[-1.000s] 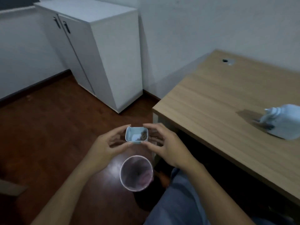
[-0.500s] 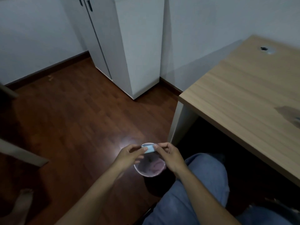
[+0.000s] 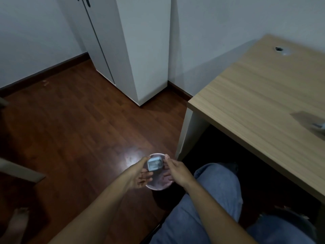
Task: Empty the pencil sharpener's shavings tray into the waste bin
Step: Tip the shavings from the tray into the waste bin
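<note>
Pale-blue tray is pinched between left hand and right hand, directly above the bin.

Dark red-brown wood floor, glossy, w/ a bright glare patch near the middle. On it: small round pinkish waste bin near centre, just left of the desk's white leg panel; tall white cabinet far centre, against the wall. Bare foot near left. Light wood desk on the right; grommet hole at its far end, sthg pale & blurred at the right frame edge.
</note>
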`<state>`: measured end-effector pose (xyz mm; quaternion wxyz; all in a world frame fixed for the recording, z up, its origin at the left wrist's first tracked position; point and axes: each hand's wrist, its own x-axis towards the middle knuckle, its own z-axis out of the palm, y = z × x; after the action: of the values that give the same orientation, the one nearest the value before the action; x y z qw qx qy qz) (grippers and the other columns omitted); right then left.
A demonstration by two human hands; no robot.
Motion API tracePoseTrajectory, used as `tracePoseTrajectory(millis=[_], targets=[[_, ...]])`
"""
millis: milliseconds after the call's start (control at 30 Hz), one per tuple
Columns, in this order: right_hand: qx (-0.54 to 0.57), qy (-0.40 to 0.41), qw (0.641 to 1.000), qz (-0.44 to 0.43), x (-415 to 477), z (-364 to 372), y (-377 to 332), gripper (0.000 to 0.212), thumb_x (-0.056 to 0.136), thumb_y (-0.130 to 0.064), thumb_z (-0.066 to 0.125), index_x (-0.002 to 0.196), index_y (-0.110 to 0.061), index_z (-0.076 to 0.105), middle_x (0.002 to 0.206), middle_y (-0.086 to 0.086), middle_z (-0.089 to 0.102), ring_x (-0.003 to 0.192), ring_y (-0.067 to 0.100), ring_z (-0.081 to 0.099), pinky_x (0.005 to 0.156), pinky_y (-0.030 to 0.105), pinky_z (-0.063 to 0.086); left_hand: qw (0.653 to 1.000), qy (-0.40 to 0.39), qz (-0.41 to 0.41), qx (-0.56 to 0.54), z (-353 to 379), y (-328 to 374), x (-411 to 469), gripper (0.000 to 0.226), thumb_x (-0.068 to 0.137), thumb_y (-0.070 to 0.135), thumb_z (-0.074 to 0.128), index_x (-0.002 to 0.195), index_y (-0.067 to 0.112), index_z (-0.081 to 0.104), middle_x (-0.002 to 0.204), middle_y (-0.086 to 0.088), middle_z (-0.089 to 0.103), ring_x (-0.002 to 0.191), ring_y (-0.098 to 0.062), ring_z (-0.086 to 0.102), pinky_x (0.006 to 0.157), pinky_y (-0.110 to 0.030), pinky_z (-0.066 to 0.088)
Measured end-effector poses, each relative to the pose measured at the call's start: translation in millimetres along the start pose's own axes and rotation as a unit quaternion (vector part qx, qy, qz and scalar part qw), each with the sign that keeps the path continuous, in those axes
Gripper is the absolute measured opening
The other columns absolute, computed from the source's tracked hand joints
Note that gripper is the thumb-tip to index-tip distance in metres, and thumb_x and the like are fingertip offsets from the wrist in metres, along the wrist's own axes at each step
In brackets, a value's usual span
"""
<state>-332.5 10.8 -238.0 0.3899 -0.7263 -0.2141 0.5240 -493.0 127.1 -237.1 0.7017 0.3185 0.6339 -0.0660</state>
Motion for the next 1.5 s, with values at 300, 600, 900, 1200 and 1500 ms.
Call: tracePoseTrajectory(millis=[300, 600, 900, 1200, 1500], targets=[[-0.004, -0.007, 1.0, -0.001, 1, 0, 1, 0.061, 0.116, -0.062, 0.043, 0.143, -0.02, 0.078, 0.128, 0.01, 0.085, 0.105, 0.029, 0.088, 0.097, 0.056, 0.07, 1.0, 0.0, -0.015, 0.018, -5, 2, 11, 0.077, 0.082, 0.079, 0.068, 0.113, 0.009, 0.078, 0.078, 0.001, 0.082, 0.084, -0.023, 0.077, 0.069, -0.029, 0.051], [-0.036, 0.028, 0.999, 0.006, 0, -2, 0, 0.07, 0.108, -0.076, 0.04, 0.129, -0.027, 0.085, 0.108, 0.007, 0.09, 0.1, 0.027, 0.088, 0.098, 0.053, 0.07, 0.987, -0.002, 0.154, 0.047, -7, -7, 9, 0.044, 0.095, 0.052, 0.079, 0.12, 0.016, 0.077, 0.118, -0.008, 0.087, 0.102, -0.025, 0.085, 0.074, -0.029, 0.058], [-0.003, 0.017, 1.0, -0.013, -18, -3, -14, 0.063, 0.114, -0.069, 0.034, 0.141, -0.034, 0.08, 0.123, 0.001, 0.087, 0.111, 0.018, 0.084, 0.106, 0.052, 0.066, 0.926, 0.03, 0.353, 0.127, -23, -11, 14, 0.054, 0.084, 0.003, 0.093, 0.129, 0.021, 0.07, 0.136, 0.002, 0.075, 0.098, -0.013, 0.078, 0.083, -0.023, 0.061], [-0.032, 0.025, 0.988, -0.146, -62, -21, -86, 0.052, 0.109, -0.072, 0.047, 0.134, -0.04, 0.08, 0.115, -0.004, 0.087, 0.114, 0.008, 0.081, 0.114, 0.051, 0.061, 0.854, 0.008, 0.496, 0.158, -45, 46, -64, 0.062, 0.086, 0.003, 0.092, 0.141, 0.024, 0.069, 0.135, -0.006, 0.079, 0.127, -0.03, 0.075, 0.102, -0.03, 0.061], [-0.128, 0.033, 0.927, -0.351, -149, -82, -179, 0.037, 0.115, -0.04, 0.063, 0.149, -0.029, 0.074, 0.14, -0.015, 0.079, 0.13, 0.0, 0.074, 0.114, 0.038, 0.061, 0.773, -0.044, 0.604, 0.187, -34, 109, -181, 0.057, 0.085, 0.014, 0.092, 0.135, 0.03, 0.07, 0.139, 0.0, 0.076, 0.132, -0.018, 0.072, 0.109, -0.036, 0.058]])
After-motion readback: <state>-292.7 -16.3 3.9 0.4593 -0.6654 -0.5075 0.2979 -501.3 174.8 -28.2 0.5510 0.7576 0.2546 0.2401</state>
